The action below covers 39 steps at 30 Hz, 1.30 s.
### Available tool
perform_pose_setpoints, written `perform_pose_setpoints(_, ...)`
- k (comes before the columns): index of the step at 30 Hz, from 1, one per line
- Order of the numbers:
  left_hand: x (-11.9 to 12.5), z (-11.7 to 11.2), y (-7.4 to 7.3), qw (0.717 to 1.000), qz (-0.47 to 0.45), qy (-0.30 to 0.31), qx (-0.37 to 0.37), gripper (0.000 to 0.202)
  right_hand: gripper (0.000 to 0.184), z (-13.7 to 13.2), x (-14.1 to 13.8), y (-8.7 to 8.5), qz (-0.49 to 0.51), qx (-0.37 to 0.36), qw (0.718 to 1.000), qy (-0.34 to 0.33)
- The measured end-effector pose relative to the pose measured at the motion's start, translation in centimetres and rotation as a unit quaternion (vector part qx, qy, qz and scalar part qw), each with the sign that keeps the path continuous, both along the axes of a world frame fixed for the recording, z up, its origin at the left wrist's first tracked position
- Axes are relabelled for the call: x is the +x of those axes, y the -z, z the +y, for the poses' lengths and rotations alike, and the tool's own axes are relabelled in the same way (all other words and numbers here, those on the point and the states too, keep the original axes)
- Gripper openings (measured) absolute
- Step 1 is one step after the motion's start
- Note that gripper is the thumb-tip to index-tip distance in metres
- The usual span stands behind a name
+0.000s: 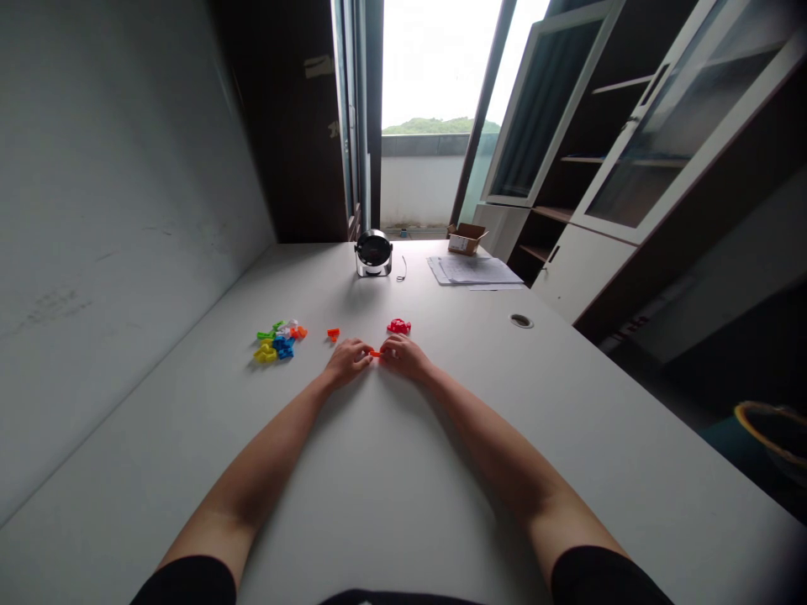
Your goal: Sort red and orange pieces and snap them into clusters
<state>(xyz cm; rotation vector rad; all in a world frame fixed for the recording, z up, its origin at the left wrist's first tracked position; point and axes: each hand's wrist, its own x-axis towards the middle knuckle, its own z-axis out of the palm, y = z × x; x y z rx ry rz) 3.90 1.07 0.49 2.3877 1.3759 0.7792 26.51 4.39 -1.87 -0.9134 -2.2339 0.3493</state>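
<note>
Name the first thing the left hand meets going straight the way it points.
The small orange plastic piece at the fingertips of the left hand; it seems already touching, though depth is hard to judge from this view.

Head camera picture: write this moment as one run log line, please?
left hand: on orange plastic piece | right hand: on same piece | near: red plastic piece

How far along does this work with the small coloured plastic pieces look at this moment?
Done: a red piece and an orange piece lie apart from the pile on the white table. In hand: the left hand and right hand meet at a small orange piece. Left: a pile of green, yellow, blue and orange pieces remains untouched.
</note>
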Motion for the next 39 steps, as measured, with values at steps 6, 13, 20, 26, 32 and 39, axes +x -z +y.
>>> perform_pose_setpoints(6,0.00,-0.07,-0.06,1.000,0.003,-0.001,0.000,0.023,0.005,-0.08,0.03,-0.07,0.002,0.001,1.000,-0.001)
perform_pose_setpoints(13,0.08,-0.08,-0.13,1.000,0.004,-0.007,-0.004,0.022,0.005,-0.17,0.00,-0.14,0.000,-0.002,1.000,0.004)
perform_pose_setpoints(20,0.10,-0.20,-0.25,1.000,0.005,-0.010,-0.002,0.021,0.008,0.11,0.01,0.18,0.003,0.002,1.000,0.006)
perform_pose_setpoints(26,0.08,-0.16,-0.16,1.000,0.000,-0.012,0.001,0.022,0.011,0.12,0.06,0.24,0.007,0.004,1.000,0.000)
perform_pose_setpoints(32,-0.01,-0.12,-0.16,1.000,-0.001,-0.013,-0.003,0.024,0.013,-0.06,0.06,0.09,0.007,-0.001,1.000,0.001)
perform_pose_setpoints(39,-0.03,-0.14,-0.22,1.000,-0.003,-0.010,-0.006,0.025,0.009,0.15,0.00,0.26,0.005,-0.004,1.000,0.003)
